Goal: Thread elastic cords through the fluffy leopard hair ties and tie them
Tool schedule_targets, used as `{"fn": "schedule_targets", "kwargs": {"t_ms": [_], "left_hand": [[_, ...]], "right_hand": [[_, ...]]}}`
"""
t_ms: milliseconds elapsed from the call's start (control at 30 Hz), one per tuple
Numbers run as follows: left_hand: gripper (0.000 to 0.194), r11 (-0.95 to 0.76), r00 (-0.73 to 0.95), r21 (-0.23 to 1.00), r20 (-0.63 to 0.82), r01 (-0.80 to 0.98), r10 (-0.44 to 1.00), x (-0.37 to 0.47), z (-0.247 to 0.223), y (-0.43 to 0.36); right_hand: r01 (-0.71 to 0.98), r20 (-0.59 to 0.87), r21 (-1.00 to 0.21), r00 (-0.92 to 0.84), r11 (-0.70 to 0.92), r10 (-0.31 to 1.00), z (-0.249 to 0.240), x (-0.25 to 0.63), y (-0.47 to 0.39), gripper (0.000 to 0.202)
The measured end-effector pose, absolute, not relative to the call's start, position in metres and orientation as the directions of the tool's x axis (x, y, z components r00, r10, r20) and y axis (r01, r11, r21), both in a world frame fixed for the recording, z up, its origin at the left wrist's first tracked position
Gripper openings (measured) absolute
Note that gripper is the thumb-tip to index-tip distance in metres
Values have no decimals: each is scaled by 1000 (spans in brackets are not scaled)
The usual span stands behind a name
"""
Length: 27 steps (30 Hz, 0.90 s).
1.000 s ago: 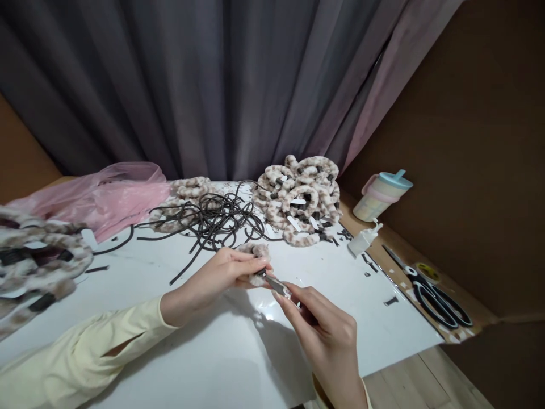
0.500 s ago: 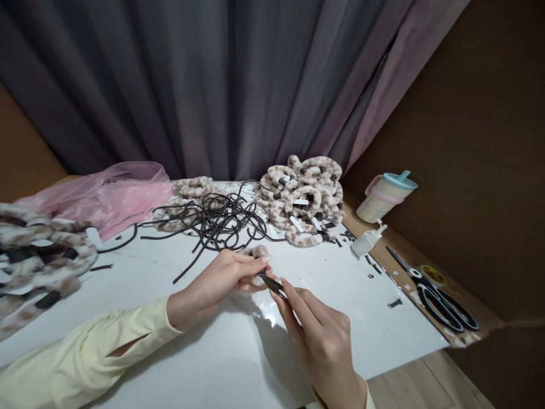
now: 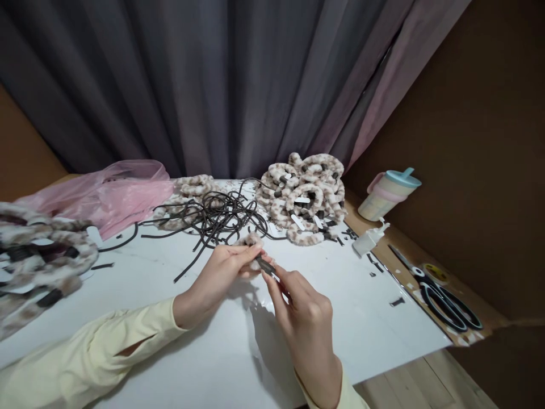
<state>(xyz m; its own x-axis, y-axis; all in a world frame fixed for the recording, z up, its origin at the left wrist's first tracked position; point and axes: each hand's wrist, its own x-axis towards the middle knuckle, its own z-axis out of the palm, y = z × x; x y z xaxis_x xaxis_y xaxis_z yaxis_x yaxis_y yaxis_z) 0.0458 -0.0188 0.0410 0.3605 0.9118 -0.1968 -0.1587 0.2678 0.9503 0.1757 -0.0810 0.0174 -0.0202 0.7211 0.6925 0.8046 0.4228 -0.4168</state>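
Note:
My left hand (image 3: 225,270) is closed, pinching a small fuzzy brown-and-white plush piece (image 3: 254,238), most of it hidden by the fingers. My right hand (image 3: 300,309) is closed on a dark, narrow strip-like piece (image 3: 266,265) that runs from its fingertips to the plush. I cannot tell exactly what kind of thing this dark piece is. Both hands meet a little above the white table, fingertips almost touching. Just beyond them lies a tangle of dark cords (image 3: 225,213).
Plush rings with dark bands and white tags are piled at the back right (image 3: 304,199) and at the left (image 3: 46,250). A pink plastic bag (image 3: 123,193) lies behind. On the right are a lidded cup (image 3: 389,193), a small squeeze bottle (image 3: 369,241), scissors (image 3: 443,301) and a tape roll (image 3: 436,274).
Both hands have shifted slightly away from me, and my right hand has also moved left, closer to the plush. Less of the dark piece shows between my hands.

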Motion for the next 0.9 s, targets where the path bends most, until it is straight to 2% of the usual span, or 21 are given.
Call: {"fn": "schedule_targets", "kwargs": {"t_ms": [100,167,400,500,633,700,900], "left_hand": [[33,300,319,940,-237,-166,918,47,45,-15],[34,303,296,938,-244,-171,924,47,47,-13],[31,229,189,946,-187,-230,964,50,36,-13],[30,198,121,948,-172,-248,978,53,30,-16],[31,209,85,937,-193,-280,978,57,29,-17],[32,207,85,934,-190,-292,978,57,30,-17],[30,146,34,930,-144,-337,989,60,30,-19]], "right_hand": [[861,730,-284,-91,423,677,19,176,-78,21],[871,739,-247,-114,425,664,19,175,-77,21],[834,687,-366,-57,412,724,18,166,-74,24],[849,675,-372,-30,375,737,16,160,-75,27],[919,738,-214,-69,331,671,10,155,-74,21],[928,758,-175,-87,329,647,7,153,-73,20],[883,743,-313,-1,349,669,9,149,-69,21]]}}
